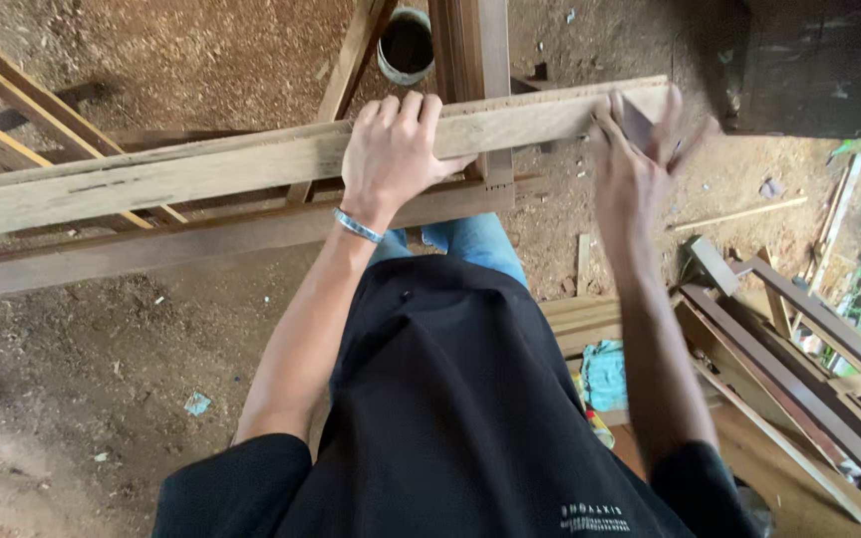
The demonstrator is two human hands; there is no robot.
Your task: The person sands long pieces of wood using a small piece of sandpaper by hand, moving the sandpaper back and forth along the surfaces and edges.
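I see the long pale rough-sawn wooden plank (pixel 201 169) lying across a dark brown wooden frame (pixel 251 231); it looks stiff, fairly heavy and splintery, best gripped along its edges near mid-length. My left hand (pixel 391 149) grasps its far edge, fingers curled over, while my right hand (pixel 640 149) pinches a small dark flat block (pixel 638 122) against its end.
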